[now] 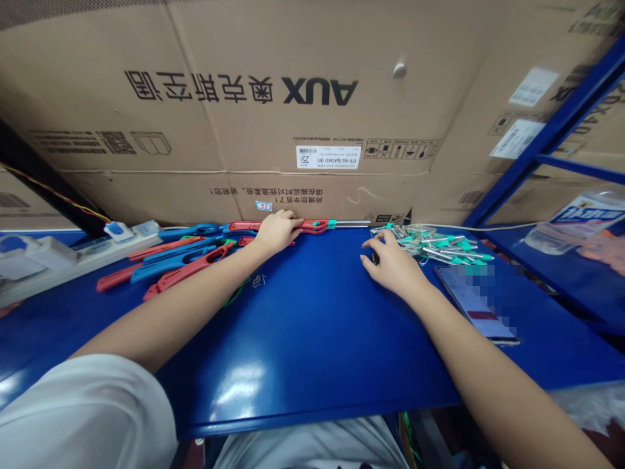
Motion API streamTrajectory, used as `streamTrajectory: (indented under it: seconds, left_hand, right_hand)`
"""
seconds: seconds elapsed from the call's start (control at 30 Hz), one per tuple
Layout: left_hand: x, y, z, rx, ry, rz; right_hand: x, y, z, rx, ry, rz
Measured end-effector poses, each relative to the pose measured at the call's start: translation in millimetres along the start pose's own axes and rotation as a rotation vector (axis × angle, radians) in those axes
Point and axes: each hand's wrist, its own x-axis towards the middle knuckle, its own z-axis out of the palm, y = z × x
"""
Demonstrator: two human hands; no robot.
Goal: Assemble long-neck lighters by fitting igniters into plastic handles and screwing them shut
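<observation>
- Our left hand [278, 231] lies over a red handle [315, 226] at the back of the blue table [303, 352], near the foot of the cardboard box [234, 130]. Its fingers bend down over the handle; we cannot tell how firmly they press or grip.
- Beyond that hand, a teal collar [332, 224] meets the front of the handle, and a metal rod [354, 224] points from it towards our right side. We see these parts in line, but cannot tell whether they are fixed together.
- Our right hand [395, 264] is beside the near end of the rod pile, thumb and forefinger curved and apart at the tips. A small dark thing [375, 257] shows between them, mostly hidden, so we cannot tell whether we are pinching it.
- On our left, several red and blue handles [170, 258] lie in a loose, overlapping bunch. We make out no long metal rods on their visible parts.
- On our right, many metal rods with teal ends [439, 244] lie loose in a tangled heap, near the phone [476, 309].
- We can count no finished pieces: only the one line of handle, collar and rod shows, with loose parts on both sides.
</observation>
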Motion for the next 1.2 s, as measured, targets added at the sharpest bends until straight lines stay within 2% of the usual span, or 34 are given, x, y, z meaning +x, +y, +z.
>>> streamTrajectory:
  seconds: [0.57,0.7,0.83,0.97,1.1,1.2]
  left_hand:
    - [-0.7,8.0,0.2,0.002,0.028,-0.066]
    - [-4.4,12.5,-10.4,-0.002,0.018,-0.112]
    - [-3.4,-5.6,-37.9,0.031,-0.049,-0.253]
    - [-7.0,-39.4,-61.0,0.065,-0.223,-0.411]
    - [-22.2,-55.1,-61.2,0.049,-0.318,-0.384]
    - [-33.1,-54.1,-52.3,0.047,-0.311,-0.327]
  right_hand:
    - [-1.5,-2.5,2.5,0.048,-0.014,-0.027]
    - [-1.9,-3.8,2.0,0.062,-0.001,-0.029]
    - [-1.8,-6.8,-2.2,0.102,0.065,-0.079]
    - [-3.7,-15.3,-10.5,0.137,0.122,-0.114]
    - [-7.7,-23.8,-14.4,0.171,0.159,-0.134]
    - [-9.6,-26.8,-13.3,0.181,0.15,-0.151]
